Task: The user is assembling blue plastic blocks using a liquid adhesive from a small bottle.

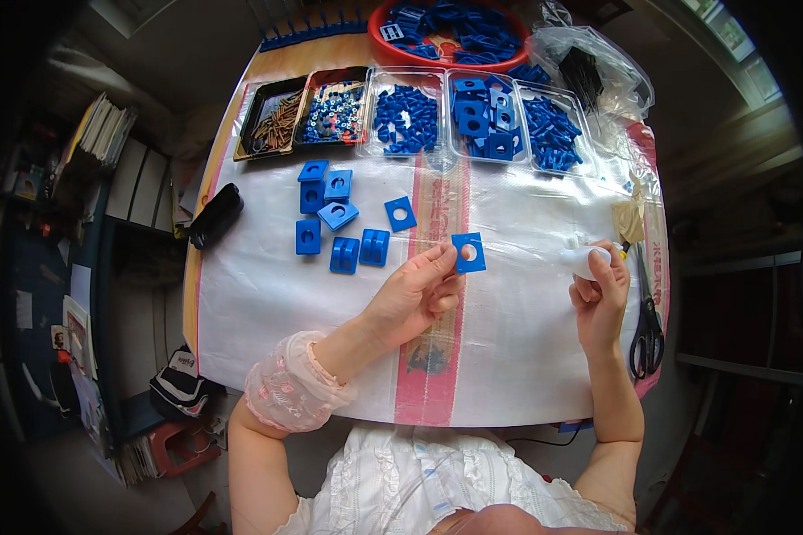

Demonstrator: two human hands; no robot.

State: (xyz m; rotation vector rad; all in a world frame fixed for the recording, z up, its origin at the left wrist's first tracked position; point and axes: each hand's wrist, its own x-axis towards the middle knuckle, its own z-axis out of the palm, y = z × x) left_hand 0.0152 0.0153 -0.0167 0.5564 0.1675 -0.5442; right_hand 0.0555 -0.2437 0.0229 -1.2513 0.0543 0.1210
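My left hand (pixel 426 283) pinches a flat blue square plate with a round hole (pixel 462 262) by its left edge, above the table's middle. At the right, my right hand (pixel 600 294) is closed around a small white rounded bottle (pixel 587 262), partly hidden by the fingers. Another blue square plate (pixel 401 214) lies alone just beyond my left hand. Left of it sit several thicker blue blocks with holes (pixel 337 214), and two ridged blue pieces (pixel 374 248) stand side by side nearby.
Along the far side stand trays of brass-coloured screws (pixel 277 121), small mixed parts (pixel 335 116), blue pegs (pixel 407 118), blue plates (pixel 484 114) and more pegs (pixel 553 129). Behind is a red basin (pixel 379 46). Black scissors (pixel 648 334) lie right; a black case (pixel 216 217) left.
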